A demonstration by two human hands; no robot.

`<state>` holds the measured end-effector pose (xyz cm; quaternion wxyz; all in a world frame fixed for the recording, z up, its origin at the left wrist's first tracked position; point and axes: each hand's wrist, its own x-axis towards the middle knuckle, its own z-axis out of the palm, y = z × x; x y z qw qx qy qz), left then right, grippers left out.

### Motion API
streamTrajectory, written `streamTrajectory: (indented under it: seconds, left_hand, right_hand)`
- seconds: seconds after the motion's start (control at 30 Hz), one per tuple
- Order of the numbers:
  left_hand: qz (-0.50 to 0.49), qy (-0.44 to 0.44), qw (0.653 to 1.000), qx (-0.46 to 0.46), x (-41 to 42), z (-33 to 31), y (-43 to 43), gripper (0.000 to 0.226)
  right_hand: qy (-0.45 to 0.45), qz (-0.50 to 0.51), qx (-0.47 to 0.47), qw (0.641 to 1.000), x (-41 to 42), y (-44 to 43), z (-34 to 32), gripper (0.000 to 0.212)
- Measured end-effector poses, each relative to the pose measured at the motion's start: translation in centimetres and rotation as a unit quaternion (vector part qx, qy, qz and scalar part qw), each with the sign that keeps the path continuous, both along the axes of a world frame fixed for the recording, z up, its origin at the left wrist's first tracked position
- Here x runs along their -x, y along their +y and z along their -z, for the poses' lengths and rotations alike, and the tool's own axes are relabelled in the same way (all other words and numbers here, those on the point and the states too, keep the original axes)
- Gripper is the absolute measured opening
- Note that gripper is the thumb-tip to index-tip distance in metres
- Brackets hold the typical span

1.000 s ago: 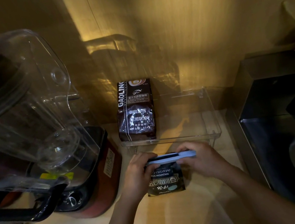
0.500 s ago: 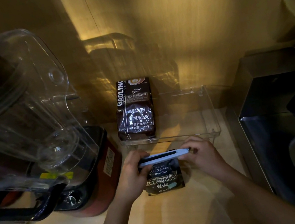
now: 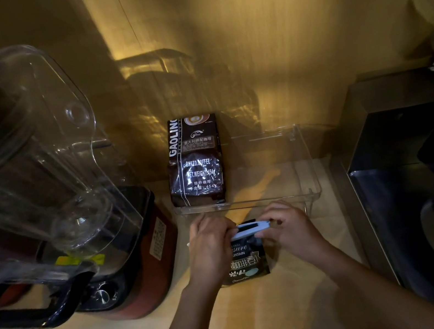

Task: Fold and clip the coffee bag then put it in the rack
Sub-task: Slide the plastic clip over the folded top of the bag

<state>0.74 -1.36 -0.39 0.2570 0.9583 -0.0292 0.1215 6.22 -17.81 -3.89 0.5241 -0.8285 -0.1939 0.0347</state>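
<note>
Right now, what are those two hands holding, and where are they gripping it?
Both hold the pale clip across the top of the small coffee bag: the left hand at its left end, the right hand at its right end.

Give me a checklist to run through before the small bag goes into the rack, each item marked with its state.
1. Clip sits across the top of the small coffee bag: ok.
2. Clip snapped fully shut: cannot tell.
3. Left hand and right hand both on the clip ends: ok.
4. Free room in the clear rack right of the large coffee bag: ok.
5. Small bag already in the rack: not ok.
</note>
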Motion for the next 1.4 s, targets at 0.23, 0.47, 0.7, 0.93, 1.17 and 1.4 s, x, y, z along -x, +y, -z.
streamTrajectory:
  seconds: [0.23, 0.47, 0.7, 0.93, 1.17, 1.4]
  left_hand:
    - [0.016, -0.009, 1.0, 0.019, -0.2, -0.4, -0.5, 0.007]
    - [0.002, 0.008, 0.998, 0.06, -0.7, -0.1, -0.6, 0.009]
    - [-0.009, 0.01, 0.999, 0.049, -0.2, 0.2, -0.5, 0.006]
    - [0.016, 0.041, 0.999, 0.015, 0.2, 0.3, 1.8, 0.029]
    - [0.055, 0.016, 0.994, -0.093, -0.3, 0.7, 0.4, 0.025]
    - [0.052, 0.011, 0.997, -0.053, -0.4, 0.9, -0.7, 0.017]
  right_hand:
    - [-0.019, -0.012, 0.007, 1.0, 0.2, 0.5, -0.3, 0.019]
    - [-0.029, -0.012, 0.001, 1.0, 0.0, 0.9, -0.2, 0.018]
    - [-0.051, -0.003, 0.013, 0.999, -0.1, 0.9, 0.3, 0.017]
    - [-0.062, 0.002, 0.017, 0.998, 0.0, 0.8, 0.3, 0.018]
    - [-0.063, -0.012, 0.032, 0.997, 0.0, 0.8, -0.1, 0.017]
    - [-0.045, -0.01, 0.03, 0.998, 0.3, 0.5, -0.6, 0.018]
